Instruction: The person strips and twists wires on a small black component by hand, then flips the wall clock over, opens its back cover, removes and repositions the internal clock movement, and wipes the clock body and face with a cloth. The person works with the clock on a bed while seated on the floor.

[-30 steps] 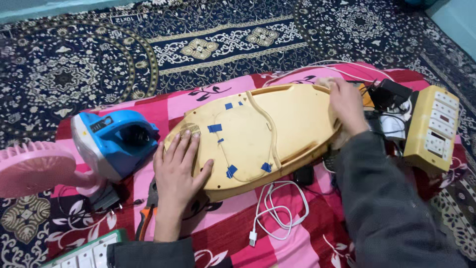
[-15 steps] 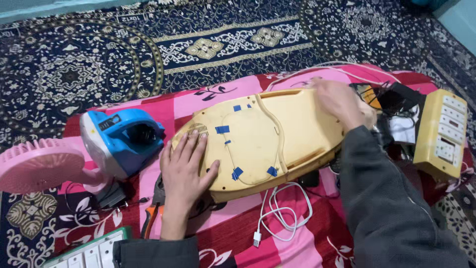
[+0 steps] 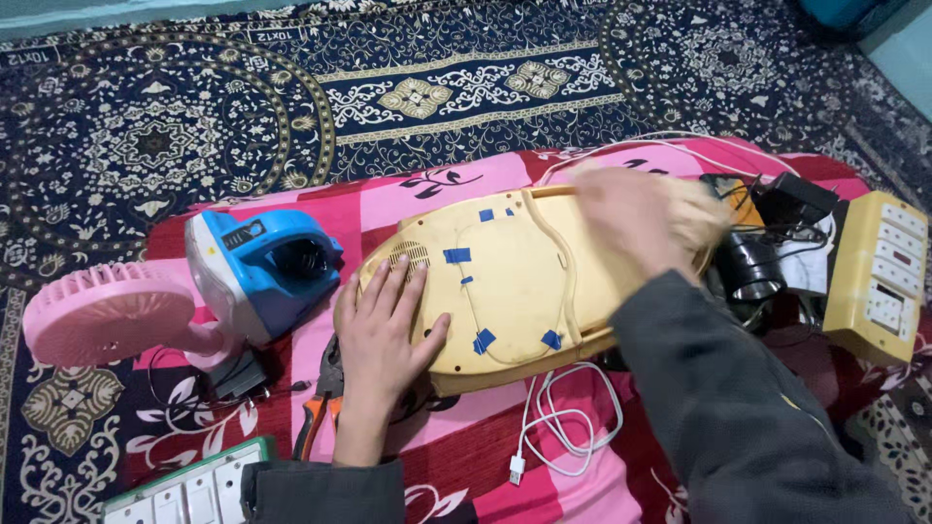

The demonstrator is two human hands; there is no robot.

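Yellowed oval plastic housing (image 3: pixel 515 281), blue tape patches, lies underside-up on pink-red floral cloth (image 3: pixel 456 456). My left hand (image 3: pixel 383 330) flat on its near end, fingers spread, gripping nothing. My right hand (image 3: pixel 636 218) over far end, blurred; grip unreadable. Judged step: steadying, repositioning housing. Next needs firm hold at both ends.

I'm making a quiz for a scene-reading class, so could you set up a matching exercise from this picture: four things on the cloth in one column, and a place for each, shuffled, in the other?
Things:
1. pink fan
2. white cable
3. switch box
4. left hand

Places:
A. far right edge of the cloth
B. flat on the near end of the yellow casing
C. far left, beside the blue housing
D. coiled in front of the yellow casing

Pairs: 1-C, 2-D, 3-A, 4-B
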